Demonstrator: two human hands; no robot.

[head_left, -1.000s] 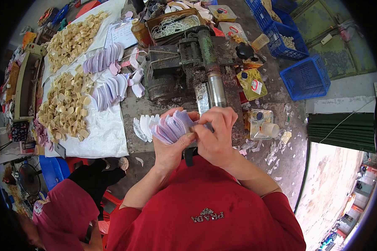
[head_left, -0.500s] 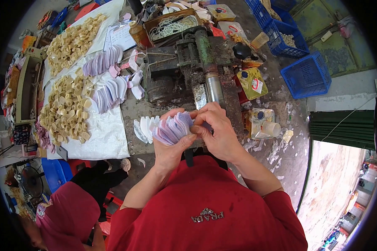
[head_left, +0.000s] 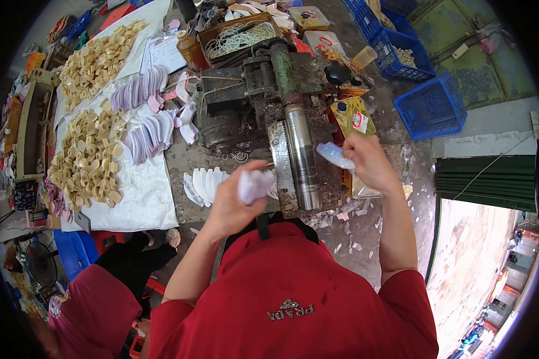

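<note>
A bunched stack of pale lilac curved fabric-like pieces (head_left: 255, 185) is held in my left hand (head_left: 226, 206), its fingers and thumb closed around it. To the right of the machine's shiny metal roller (head_left: 300, 157), my right hand (head_left: 372, 164) pinches one loose curved piece (head_left: 334, 155), pale with a bluish sheen, tilted in the air. The roller extends toward me from a worn, dark machine (head_left: 227, 122) with a green-painted cylinder. Several white curved pieces (head_left: 205, 183) stand in a row on the bench, left of my left hand.
Rows of lilac pieces (head_left: 147, 139) and heaps of beige molded pieces (head_left: 87, 158) cover a white sheet (head_left: 147, 203) at left. A yellow container (head_left: 356, 116) stands right of the machine; a blue crate (head_left: 431, 107) lies farther right. A person in dark pink (head_left: 96, 305) sits lower left.
My hands have moved apart. The right has carried one piece away to the right of the roller, while the left keeps the stack, slightly lower. The roller now shows fully.
</note>
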